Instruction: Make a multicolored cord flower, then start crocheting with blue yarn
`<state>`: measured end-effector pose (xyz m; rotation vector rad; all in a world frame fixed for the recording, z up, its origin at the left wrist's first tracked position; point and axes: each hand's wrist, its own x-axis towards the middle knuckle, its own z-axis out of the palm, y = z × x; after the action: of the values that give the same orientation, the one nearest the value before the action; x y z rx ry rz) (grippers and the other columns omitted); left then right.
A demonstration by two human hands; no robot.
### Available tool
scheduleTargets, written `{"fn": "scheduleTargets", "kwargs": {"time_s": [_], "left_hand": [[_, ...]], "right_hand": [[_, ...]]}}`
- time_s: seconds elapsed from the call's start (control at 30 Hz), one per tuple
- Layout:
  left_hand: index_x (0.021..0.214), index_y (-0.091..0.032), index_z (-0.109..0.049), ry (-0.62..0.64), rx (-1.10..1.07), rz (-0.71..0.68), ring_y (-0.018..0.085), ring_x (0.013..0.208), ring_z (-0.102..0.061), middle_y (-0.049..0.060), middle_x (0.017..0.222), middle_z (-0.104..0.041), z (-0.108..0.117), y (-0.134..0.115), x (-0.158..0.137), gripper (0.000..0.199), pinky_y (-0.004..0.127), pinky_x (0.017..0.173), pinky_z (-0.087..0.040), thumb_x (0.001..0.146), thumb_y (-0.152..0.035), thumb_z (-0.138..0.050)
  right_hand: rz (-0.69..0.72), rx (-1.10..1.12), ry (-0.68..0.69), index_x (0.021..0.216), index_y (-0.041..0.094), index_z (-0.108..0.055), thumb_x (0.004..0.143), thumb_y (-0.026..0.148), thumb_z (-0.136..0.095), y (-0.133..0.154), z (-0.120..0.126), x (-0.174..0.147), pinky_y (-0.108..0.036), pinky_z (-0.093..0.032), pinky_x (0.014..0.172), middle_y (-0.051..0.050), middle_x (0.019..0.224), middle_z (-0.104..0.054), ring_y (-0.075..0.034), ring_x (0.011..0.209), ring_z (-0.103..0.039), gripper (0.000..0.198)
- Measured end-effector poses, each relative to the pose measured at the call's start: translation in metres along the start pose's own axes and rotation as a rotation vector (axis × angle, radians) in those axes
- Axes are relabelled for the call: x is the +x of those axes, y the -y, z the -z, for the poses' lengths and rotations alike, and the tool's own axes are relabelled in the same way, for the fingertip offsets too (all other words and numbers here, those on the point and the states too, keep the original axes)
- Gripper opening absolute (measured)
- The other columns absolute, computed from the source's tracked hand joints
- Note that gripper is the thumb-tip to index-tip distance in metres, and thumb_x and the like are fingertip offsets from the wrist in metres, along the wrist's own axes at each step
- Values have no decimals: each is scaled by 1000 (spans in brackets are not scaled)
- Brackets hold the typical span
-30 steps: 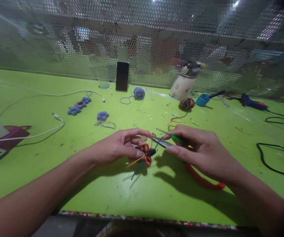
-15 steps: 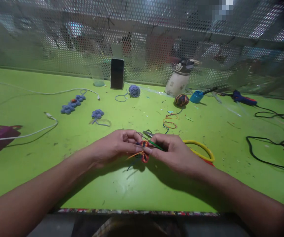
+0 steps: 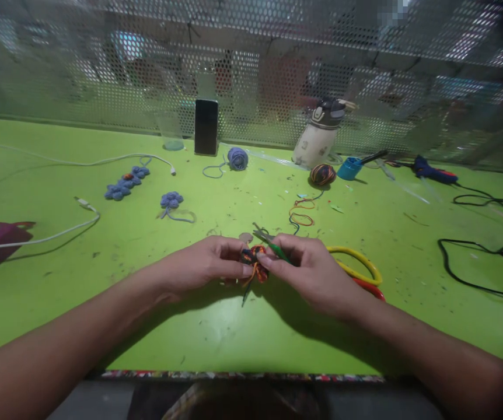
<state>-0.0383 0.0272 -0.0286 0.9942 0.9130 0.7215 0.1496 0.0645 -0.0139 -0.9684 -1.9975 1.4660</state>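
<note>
Just above the table's front half, a small crocheted flower (image 3: 259, 272) in red, orange and dark blue yarn is between my two hands. My left hand (image 3: 208, 265) pinches its left side between thumb and fingers. With the right hand (image 3: 310, 271) I grip a green-handled crochet hook (image 3: 280, 252), and the thumb presses on the flower's right side; the hook's tip cannot be made out. Loose yarn ends hang below the flower. Partly under my right hand lie scissors with yellow and red handles (image 3: 360, 263), blades pointing away.
A multicoloured yarn ball (image 3: 322, 174) trails its strand toward my hands. Purple crocheted flowers (image 3: 126, 183), another purple flower (image 3: 171, 200) and a purple yarn ball (image 3: 237, 158) lie farther left. Behind stand a phone (image 3: 206, 127) and bottle (image 3: 317, 134). A glue gun (image 3: 433, 170) is at right.
The flower has turned and its petals look more spread between my fingers. The hook's green handle is tilted more steeply, and its metal shaft no longer shows plainly above the flower.
</note>
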Motion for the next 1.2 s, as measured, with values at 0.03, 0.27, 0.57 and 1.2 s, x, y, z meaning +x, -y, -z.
{"fn": "scheduleTargets", "kwargs": {"time_s": [0.03,0.27,0.57,1.2], "left_hand": [[91,-15,-70,3,-3,-9,13,74,-53,5,85,-65,0,0,0,17,28,72,-38,75,-21,-68],[86,-14,-73,47,-128,10,13,72,-56,6,85,-68,-2,-3,-1,16,29,73,-40,71,-18,-70],[82,-10,-72,-104,-136,-10,10,61,-47,6,76,-65,1,1,2,12,25,59,-33,71,-15,-67],[79,-10,-69,37,-114,3,10,58,-46,4,70,-62,-4,3,0,11,26,59,-33,72,-19,-68]], "right_hand": [[-44,87,39,71,15,-55,81,30,-59,0,1,0,-26,-38,59,-2,69,-54,-12,64,-46,18],[-154,213,107,70,13,-58,80,35,-63,-1,6,4,-22,-30,47,2,61,-50,-7,52,-38,25],[227,-310,-47,93,17,-64,78,15,-61,14,11,-6,-23,-35,51,2,64,-53,-10,55,-44,16],[158,-247,-38,73,16,-57,77,15,-55,3,1,-2,-24,-37,54,0,63,-55,-11,57,-47,5]]}}
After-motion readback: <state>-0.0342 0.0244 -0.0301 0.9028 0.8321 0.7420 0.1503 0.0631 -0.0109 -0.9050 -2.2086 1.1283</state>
